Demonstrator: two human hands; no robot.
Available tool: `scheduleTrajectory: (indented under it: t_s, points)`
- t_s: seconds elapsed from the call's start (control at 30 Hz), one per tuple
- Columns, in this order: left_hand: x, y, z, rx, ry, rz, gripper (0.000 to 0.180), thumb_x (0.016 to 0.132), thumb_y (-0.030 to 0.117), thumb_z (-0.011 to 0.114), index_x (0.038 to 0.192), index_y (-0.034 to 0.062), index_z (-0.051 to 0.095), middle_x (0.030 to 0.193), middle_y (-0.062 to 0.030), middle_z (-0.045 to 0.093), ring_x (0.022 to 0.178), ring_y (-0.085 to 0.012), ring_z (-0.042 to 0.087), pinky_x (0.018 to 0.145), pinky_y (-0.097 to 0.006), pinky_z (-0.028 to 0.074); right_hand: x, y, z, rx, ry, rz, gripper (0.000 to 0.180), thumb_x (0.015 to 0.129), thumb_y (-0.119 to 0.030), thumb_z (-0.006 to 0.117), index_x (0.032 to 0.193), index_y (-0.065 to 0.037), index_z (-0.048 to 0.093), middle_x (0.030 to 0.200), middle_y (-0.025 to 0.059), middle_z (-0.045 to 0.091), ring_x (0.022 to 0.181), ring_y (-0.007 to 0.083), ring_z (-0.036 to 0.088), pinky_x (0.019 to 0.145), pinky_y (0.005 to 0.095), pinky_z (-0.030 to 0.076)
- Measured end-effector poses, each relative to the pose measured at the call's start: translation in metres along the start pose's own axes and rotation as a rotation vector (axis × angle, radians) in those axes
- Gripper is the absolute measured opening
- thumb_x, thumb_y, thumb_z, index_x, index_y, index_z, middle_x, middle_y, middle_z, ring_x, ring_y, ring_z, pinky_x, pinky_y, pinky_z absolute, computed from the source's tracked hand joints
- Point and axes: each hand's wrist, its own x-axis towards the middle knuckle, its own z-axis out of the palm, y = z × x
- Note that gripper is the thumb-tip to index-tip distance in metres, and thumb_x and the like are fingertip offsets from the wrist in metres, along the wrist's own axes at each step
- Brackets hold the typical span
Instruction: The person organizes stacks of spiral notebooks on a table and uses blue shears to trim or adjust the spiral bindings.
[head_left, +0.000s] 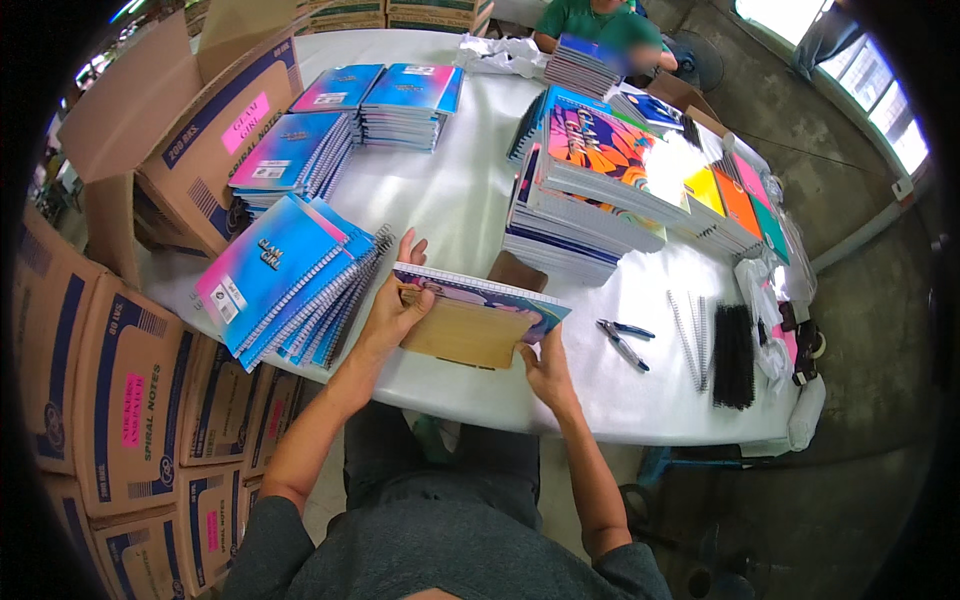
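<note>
One spiral notebook [480, 315], with brown board backing, lies at the near edge of the white counter [440, 200]. Light, flexible; hold by edges. Left hand [392, 312] grips its left edge, right hand [545, 368] its lower right corner. Pliers [623, 340] lie just beside.

tan back board [462, 334], blue-pink notebook stack [285, 275], white table [450, 200]

from here i can't see the right hand [545, 368] fingertips, tucked behind the brown cardboard backing [462, 335]. the backing covers most of the notebook [487, 296] beneath. the person in green [597, 22] is cut off at the top edge, partly blurred.
</note>
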Motion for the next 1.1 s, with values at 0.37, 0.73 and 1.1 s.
scheduleTrajectory:
  t_s: [0.37, 0.73, 1.1]
  points:
    - [-0.001, 0.057, -0.006, 0.144, 0.198, 0.297, 0.093, 0.088, 0.034, 0.069, 0.153, 0.0051, 0.01, 0.158, -0.0177, 0.012, 0.147, -0.0296, 0.014, 0.117, -0.044, 0.01, 0.056, 0.085, -0.231, -1.338, 0.441, 0.403, 0.024, 0.08, -0.012, 0.069, 0.1, -0.002, 0.064, 0.107, 0.0188, 0.059, 0.106, 0.0348, 0.053, 0.086, 0.0479, 0.044]
    - [0.013, 0.103, 0.072, 1.083, -0.072, 0.477, 0.078, 0.087, 0.028, 0.066, 0.15, 0.0058, 0.027, 0.156, -0.0143, 0.025, 0.145, -0.034, 0.018, 0.116, -0.049, 0.015, 0.082, 0.015, -0.251, -0.521, 0.206, 0.031, 0.017, 0.092, -0.009, 0.056, 0.101, -0.001, 0.069, 0.078, 0.0087, 0.067, 0.07, 0.0169, 0.063, 0.064, 0.0331, 0.048]
    - [0.032, 0.059, 0.115, 1.325, -0.303, 0.384, 0.045, 0.09, 0.037, 0.059, 0.131, 0.0189, 0.056, 0.131, -0.0024, 0.058, 0.122, -0.0357, 0.05, 0.106, -0.056, 0.032, 0.056, -0.085, -0.111, -0.162, -0.043, -0.049, 0.02, 0.077, 0.001, 0.074, 0.096, -0.004, 0.072, 0.082, 0.0018, 0.064, 0.071, 0.0104, 0.055, 0.063, 0.0258, 0.044]
